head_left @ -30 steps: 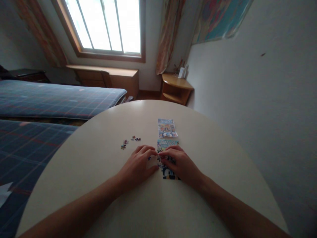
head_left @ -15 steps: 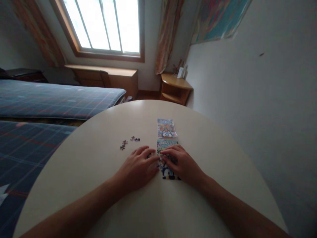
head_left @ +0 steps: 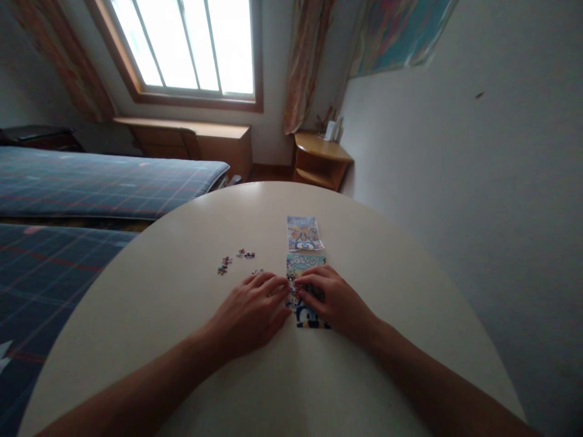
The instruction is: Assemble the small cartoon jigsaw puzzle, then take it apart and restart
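A small colourful jigsaw puzzle [head_left: 304,267] lies on the round white table [head_left: 182,315], partly under my hands. My left hand [head_left: 248,312] rests flat beside the puzzle's left edge, fingers stretched toward it. My right hand [head_left: 334,300] lies on top of the puzzle, fingers bent, fingertips pressing near its left side. The fingertips of both hands nearly meet. Whether a piece sits under them is hidden. A printed reference picture [head_left: 303,233] lies just beyond the puzzle.
Several loose puzzle pieces [head_left: 234,261] lie scattered to the left of the puzzle. Plaid-covered beds [head_left: 91,182] stand left of the table. A wooden corner shelf [head_left: 321,161] and a window [head_left: 191,48] are behind; a wall runs along the right.
My left hand has slid from a pinching pose to lying flatter against the puzzle's left edge. The right hand stays on the puzzle. A loose piece now shows above my left fingers.
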Motion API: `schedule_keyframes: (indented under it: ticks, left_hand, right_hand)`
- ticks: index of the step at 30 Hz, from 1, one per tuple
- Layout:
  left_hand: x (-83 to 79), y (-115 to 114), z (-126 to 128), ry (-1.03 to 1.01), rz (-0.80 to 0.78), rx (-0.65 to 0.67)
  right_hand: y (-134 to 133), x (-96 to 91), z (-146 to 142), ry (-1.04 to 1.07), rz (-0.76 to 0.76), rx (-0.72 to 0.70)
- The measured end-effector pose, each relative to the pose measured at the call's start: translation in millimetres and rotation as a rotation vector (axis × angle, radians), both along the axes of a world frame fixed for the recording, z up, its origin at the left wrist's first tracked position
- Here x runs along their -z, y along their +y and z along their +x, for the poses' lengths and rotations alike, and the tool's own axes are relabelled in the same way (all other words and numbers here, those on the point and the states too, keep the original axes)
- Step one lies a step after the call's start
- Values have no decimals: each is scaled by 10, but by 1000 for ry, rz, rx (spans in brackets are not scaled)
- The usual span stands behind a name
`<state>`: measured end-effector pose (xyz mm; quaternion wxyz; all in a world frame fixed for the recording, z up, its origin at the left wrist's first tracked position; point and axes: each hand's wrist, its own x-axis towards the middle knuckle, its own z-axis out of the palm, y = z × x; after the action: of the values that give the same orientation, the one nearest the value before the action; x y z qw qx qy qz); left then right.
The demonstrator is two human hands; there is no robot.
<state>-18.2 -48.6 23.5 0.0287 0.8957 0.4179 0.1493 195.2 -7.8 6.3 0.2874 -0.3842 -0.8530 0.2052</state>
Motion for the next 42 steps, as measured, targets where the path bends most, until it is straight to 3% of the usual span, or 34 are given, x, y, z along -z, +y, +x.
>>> schedule_keyframes:
  ticks: [18,26,29,36,42]
  left_hand:
    - [40,44,-25,-108,-31,-23]
    - [171,107,4,-354,-107,-179]
    - [202,134,18,-447,-155,-182]
    - [252,170,20,-559,-180,-152]
    - [266,181,42,-546,-216,-204]
  right_hand:
    - [10,-49,-63,31,-52,93]
    - [-19,-62,-88,150,-131,147]
    - [-20,-60,-85,176,-173,137]
    - [-3,-60,-57,139,-97,129]
    - [18,-29,-50,161,-107,101]
